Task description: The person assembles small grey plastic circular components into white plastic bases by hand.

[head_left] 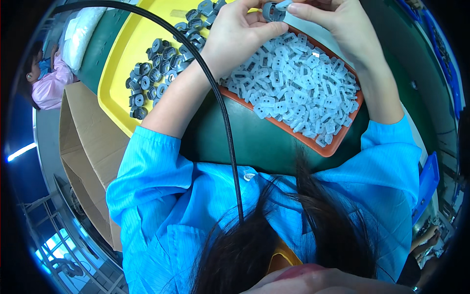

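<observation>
At the top middle, my left hand (240, 32) pinches a grey ring-shaped plastic part (272, 13) between thumb and fingers. My right hand (333, 19) meets it there, thumb and fingers closed on a small pale translucent plastic piece (283, 5) at the ring's upper edge. Whether the piece sits in the ring or only touches it, I cannot tell. Beneath both hands, an orange tray (327, 150) is heaped with pale translucent pieces (298, 88) that have small slots. To the left, many grey ring-shaped parts (156, 66) lie loose on a yellow tray (117, 73).
A black cable (223, 105) crosses in front of my left forearm. Below the yellow tray stands an open cardboard box (88, 142). The green table (205, 137) shows between the trays and my body. Another person in pink (51, 88) is at the far left, near a clear plastic bag (84, 36).
</observation>
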Tool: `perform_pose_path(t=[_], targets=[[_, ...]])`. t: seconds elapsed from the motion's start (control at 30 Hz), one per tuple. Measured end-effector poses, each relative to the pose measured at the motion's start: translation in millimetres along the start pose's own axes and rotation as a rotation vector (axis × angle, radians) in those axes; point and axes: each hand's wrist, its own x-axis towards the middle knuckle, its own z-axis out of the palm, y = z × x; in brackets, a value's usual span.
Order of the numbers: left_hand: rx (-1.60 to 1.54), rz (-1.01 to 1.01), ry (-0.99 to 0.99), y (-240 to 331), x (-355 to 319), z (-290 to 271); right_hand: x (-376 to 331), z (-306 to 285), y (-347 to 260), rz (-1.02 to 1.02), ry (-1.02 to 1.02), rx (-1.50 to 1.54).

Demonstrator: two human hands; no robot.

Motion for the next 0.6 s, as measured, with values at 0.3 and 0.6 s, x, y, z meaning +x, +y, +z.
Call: perform_pose_path(t=[0.3, 0.6], targets=[[-0.535, -0.207, -0.215, -2.8, 5.3, -20.1, -12.4, 12.7, -4.7, -0.846, 0.181, -0.558], [-0.332, 0.266, -0.379, -21.6, 16.0, -27.6, -10.0, 12.6, -2.3, -0.928, 0.267, -0.553]])
